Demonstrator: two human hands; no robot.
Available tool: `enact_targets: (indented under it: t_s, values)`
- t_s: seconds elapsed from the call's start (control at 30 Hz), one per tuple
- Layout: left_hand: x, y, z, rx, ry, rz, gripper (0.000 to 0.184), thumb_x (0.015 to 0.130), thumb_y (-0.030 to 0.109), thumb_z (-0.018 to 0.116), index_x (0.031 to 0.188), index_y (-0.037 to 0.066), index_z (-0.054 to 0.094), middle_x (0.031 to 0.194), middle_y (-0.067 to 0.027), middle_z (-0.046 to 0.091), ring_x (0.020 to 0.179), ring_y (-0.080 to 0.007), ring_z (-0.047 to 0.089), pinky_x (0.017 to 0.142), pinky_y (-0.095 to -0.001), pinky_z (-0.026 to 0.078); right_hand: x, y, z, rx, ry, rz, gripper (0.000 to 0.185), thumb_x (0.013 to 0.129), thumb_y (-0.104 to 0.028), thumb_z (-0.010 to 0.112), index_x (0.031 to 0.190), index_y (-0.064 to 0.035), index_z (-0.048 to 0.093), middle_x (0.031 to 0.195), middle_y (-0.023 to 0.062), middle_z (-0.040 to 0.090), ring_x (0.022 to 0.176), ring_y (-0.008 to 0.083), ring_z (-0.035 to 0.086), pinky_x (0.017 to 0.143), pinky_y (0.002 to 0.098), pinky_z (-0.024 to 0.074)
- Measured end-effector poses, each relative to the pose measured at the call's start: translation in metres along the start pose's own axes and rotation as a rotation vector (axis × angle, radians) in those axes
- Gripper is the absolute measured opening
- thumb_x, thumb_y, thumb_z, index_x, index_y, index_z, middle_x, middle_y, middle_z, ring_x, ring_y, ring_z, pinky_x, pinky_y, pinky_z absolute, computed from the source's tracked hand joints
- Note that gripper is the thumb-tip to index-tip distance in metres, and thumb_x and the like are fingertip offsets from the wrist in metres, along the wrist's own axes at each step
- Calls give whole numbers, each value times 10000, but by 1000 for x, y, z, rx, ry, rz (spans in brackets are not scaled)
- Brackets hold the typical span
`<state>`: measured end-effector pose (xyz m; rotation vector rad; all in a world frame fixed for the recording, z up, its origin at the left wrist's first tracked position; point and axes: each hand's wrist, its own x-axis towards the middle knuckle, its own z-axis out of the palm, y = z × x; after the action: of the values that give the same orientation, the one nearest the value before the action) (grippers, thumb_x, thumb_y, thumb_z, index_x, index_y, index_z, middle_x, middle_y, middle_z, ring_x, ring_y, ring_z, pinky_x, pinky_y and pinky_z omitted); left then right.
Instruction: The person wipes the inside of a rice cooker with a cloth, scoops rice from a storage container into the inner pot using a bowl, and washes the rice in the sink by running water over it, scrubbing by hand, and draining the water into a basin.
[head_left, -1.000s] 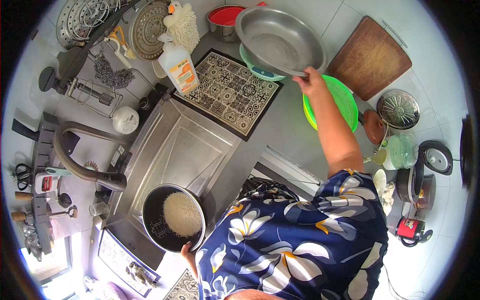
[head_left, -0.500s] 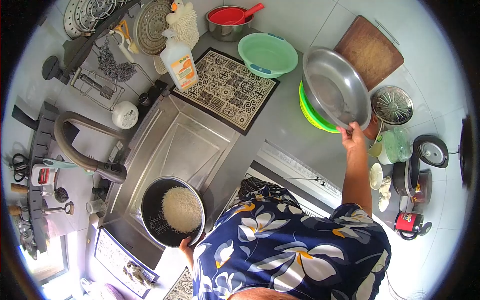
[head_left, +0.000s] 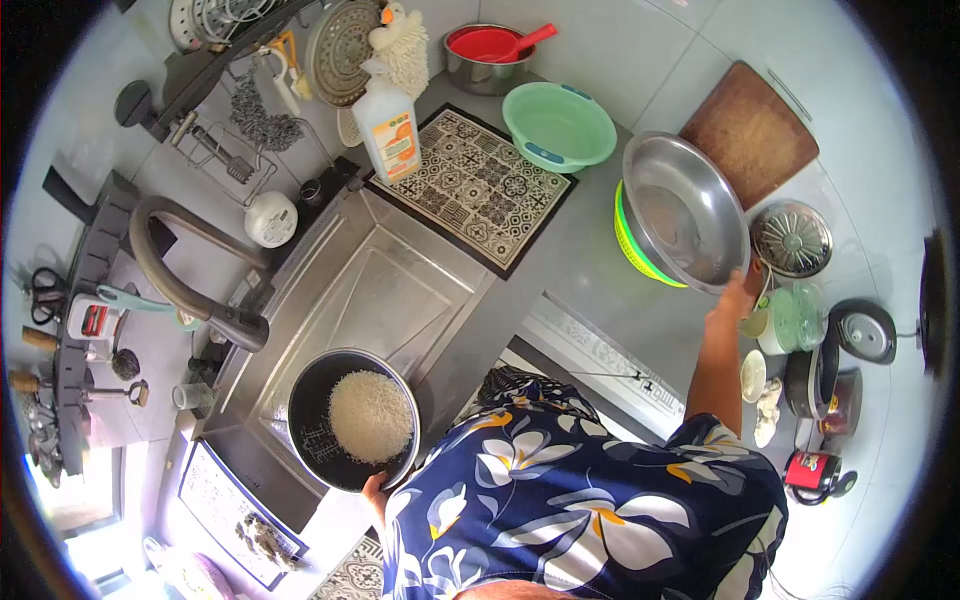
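My left hand [head_left: 374,491] grips the near rim of a dark-lined inner pot [head_left: 312,432], held over the sink's front edge. White rice [head_left: 371,417] lies heaped on one side of the pot. At the right, my right hand [head_left: 735,297] is at the near rim of a large steel basin [head_left: 685,205]; its fingers are blurred, so I cannot tell whether they still grip it. The basin sits tilted over a bright green basket [head_left: 640,245], which shows beneath its left side.
The steel sink [head_left: 385,290] has a curved faucet [head_left: 165,260] on its left. Behind lie a patterned mat [head_left: 490,185], a white bottle [head_left: 388,125] and a mint-green basin [head_left: 560,120]. A cutting board [head_left: 750,135] leans on the wall; a steel lid [head_left: 792,238] is nearby.
The steel basin has settled lower and less tilted onto the green basket. My right hand has shifted along its near rim. The whole view has moved slightly; the left hand keeps the pot.
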<state>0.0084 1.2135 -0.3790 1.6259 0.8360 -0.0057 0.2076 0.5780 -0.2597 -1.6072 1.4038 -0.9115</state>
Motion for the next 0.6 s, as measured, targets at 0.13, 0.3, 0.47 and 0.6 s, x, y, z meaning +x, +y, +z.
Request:
enact_targets:
  t_s: [0.13,0.3,0.47,0.6]
  values:
    - [26,-72,-9,-187,-44,54,177,750,91,518,589,20,496,625,-69,491,586,-130,473,539,-288,403,-38,-71,12,-148,274,-836,530,802,-302,608,1205,20,485,1217,173,513,1091,302,496,949,381,383]
    - [-11,89,45,-1061,-18,-421,382,723,35,414,1061,-141,439,1103,-261,503,1021,-397,546,888,-501,479,-153,-90,111,242,-681,-749,325,875,-117,504,1172,13,518,1081,122,590,998,226,559,904,327,420]
    - [1,113,59,-1049,11,-440,542,708,-12,402,1241,-81,338,1229,-280,430,1118,-401,489,949,-522,436,-291,-49,208,5,-1499,-673,296,886,-180,527,1143,-37,562,1045,108,615,946,197,587,843,307,452]
    - [11,129,71,-1099,50,-406,525,713,-6,414,1229,-83,359,1203,-277,459,1098,-392,510,953,-535,429,-398,-43,257,-150,-2012,-703,340,868,-259,569,1116,-25,575,969,91,627,863,173,593,767,292,462]
